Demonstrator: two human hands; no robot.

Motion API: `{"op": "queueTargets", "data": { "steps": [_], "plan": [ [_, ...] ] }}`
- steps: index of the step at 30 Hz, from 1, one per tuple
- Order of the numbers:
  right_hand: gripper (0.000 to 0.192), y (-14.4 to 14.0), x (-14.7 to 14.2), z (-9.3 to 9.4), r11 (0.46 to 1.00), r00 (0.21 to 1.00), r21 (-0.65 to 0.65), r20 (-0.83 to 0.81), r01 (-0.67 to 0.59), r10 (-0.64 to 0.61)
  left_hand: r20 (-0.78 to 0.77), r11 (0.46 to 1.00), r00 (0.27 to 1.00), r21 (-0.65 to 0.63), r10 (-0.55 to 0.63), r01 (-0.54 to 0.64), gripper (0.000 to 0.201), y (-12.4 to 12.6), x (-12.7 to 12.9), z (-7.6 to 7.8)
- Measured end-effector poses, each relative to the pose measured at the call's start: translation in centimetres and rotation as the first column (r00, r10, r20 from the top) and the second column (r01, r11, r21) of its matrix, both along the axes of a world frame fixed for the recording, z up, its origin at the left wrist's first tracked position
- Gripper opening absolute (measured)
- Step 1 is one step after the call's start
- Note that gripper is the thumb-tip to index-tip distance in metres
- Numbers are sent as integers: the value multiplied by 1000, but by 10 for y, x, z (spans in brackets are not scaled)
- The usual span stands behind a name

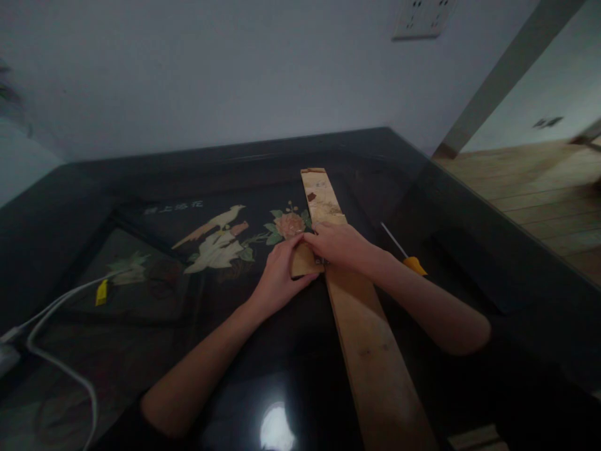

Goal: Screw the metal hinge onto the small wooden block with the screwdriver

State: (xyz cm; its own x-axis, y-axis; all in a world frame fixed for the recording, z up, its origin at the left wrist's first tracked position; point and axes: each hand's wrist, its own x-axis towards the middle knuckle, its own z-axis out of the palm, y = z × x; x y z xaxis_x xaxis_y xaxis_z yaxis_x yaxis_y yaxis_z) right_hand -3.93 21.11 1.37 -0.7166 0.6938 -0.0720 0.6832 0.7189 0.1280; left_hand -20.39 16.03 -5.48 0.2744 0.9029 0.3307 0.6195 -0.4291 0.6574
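A long wooden plank point(364, 351) lies lengthwise on the dark glossy table. Against its left edge sits a short wooden block point(304, 260), and my left hand point(282, 269) grips it between thumb and fingers. My right hand point(340, 244) rests across the plank, its fingers bent together where block and plank meet; what they pinch is hidden. Small metal-looking bits show at that seam, too small to name. To the right of my right hand lies a screwdriver point(412, 263) with a yellow handle, its shaft pointing away from me.
The table point(225, 351) carries an inlaid bird-and-flower picture. On the left lie a white cable point(70, 373) and a yellow tag point(101, 292). A dark flat object point(474, 269) lies at right, and a wood piece point(477, 438) near the front. A wall stands behind.
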Motion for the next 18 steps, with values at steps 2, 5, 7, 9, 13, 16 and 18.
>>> {"op": "queueTargets", "data": {
  "steps": [2, 5, 7, 9, 13, 16, 18],
  "plan": [
    [30, 0, 0, 0, 1000, 1000, -7, 2, 1, -1, 2, 1000, 1000, 4, 1, -1, 70, 0, 0, 1],
    [29, 0, 1, -2, 1000, 1000, -5, -9, 2, -2, 1, 1000, 1000, 17, -1, 1, 70, 0, 0, 2],
    [28, 0, 1, -5, 1000, 999, 1, -33, -4, 4, -1, 1000, 1000, 21, 0, 0, 70, 0, 0, 2],
    [27, 0, 1, -8, 1000, 999, 4, -47, -2, 2, -5, 1000, 1000, 16, 3, -3, 71, 0, 0, 2],
    [26, -1, 0, -10, 1000, 999, 12, -38, 14, -13, -8, 1000, 1000, 11, 4, -4, 70, 0, 0, 3],
    [26, -2, 0, -10, 1000, 999, 28, -38, 7, -6, -13, 1000, 1000, 6, -2, 2, 68, 0, 0, 4],
    [26, -2, 0, -10, 999, 999, 37, -42, 1, 1, -19, 1000, 1000, 8, -4, 4, 67, 0, 0, 4]
  ]
}}
